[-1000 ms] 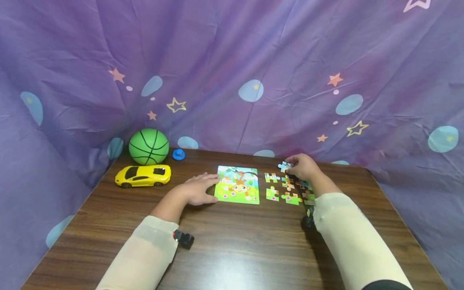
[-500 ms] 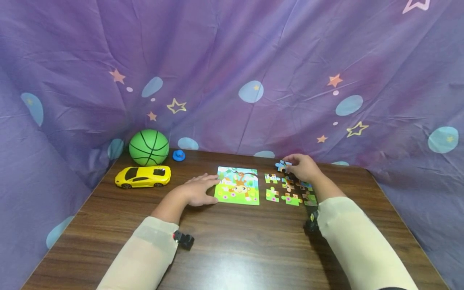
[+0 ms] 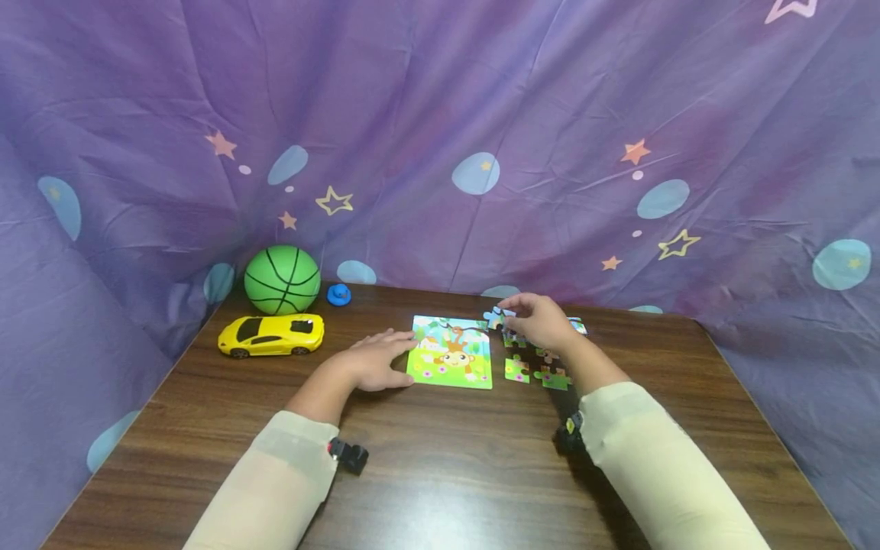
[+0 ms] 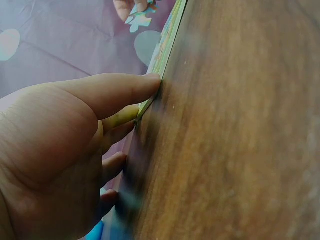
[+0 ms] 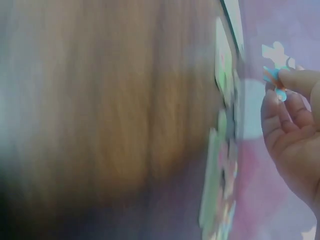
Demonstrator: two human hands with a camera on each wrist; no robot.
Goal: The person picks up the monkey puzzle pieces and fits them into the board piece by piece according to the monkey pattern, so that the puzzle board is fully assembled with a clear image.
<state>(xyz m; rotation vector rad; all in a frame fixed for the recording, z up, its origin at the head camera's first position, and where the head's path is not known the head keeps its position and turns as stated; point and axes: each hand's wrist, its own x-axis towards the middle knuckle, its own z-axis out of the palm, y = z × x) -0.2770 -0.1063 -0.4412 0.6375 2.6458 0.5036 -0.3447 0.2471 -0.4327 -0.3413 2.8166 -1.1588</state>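
Observation:
My right hand pinches a light-blue jigsaw puzzle piece between thumb and fingers. The right wrist view shows this puzzle piece lifted above the table. It hangs by the top right corner of the square monkey picture. My left hand rests at the picture's left edge with fingers spread; in the left wrist view the thumb lies against its corner. More puzzle pieces lie on the table right of the picture, partly hidden under my right hand and forearm.
A yellow toy car stands at the left of the wooden table. Behind it are a green ball and a small blue rubber duck. A purple patterned cloth hangs along the table's back.
My right hand has moved left with the blue puzzle piece, from the rear of the loose pieces to the picture's top right corner. My left hand has stayed in place.

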